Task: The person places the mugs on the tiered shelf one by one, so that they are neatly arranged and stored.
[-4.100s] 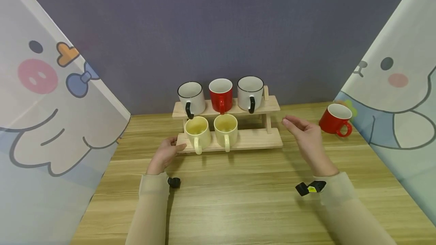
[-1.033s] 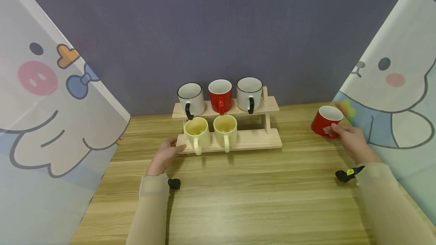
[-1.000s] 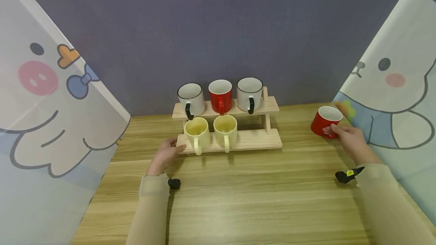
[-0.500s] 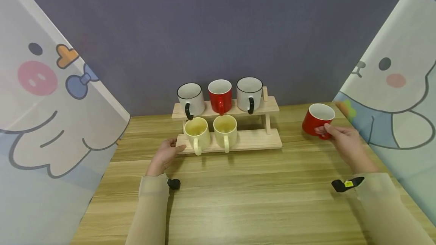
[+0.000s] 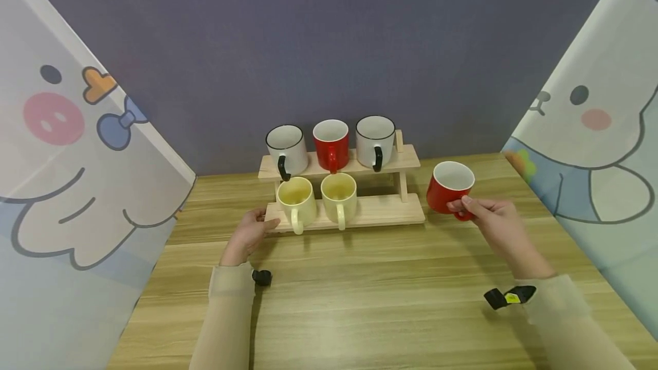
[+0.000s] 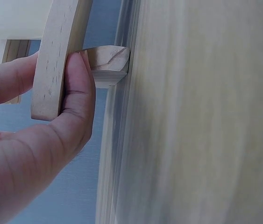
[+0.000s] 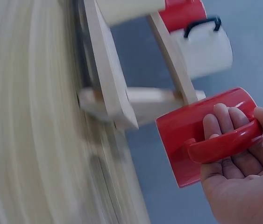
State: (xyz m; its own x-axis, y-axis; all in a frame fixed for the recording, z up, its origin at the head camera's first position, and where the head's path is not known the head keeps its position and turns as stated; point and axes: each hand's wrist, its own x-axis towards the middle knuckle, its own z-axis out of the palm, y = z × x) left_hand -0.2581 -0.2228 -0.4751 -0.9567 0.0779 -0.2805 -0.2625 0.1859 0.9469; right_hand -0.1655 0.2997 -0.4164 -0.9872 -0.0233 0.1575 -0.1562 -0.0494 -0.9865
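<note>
A two-tier wooden rack (image 5: 390,210) stands on the table near the back wall. My left hand (image 5: 250,232) pinches the left end of its lower board (image 6: 52,70), thumb and fingers on opposite faces. By its handle (image 7: 224,144), my right hand (image 5: 490,218) holds a red mug (image 5: 446,193) just right of the rack, with fingers through the handle. In the right wrist view the mug hangs off the table, close to the rack's end. Two yellow mugs (image 5: 303,210) stand at the left and middle of the lower board.
On the upper board are a white mug (image 5: 295,159), a red mug (image 5: 329,153) and another white mug (image 5: 367,150), handles facing forward. A dark wall (image 5: 329,44) rises behind, and cartoon-printed panels (image 5: 617,187) flank the wooden table (image 5: 360,301).
My right hand reached the red mug at the far right, took its handle, lifted it and carried it left towards the rack. My left hand has stayed on the rack.
</note>
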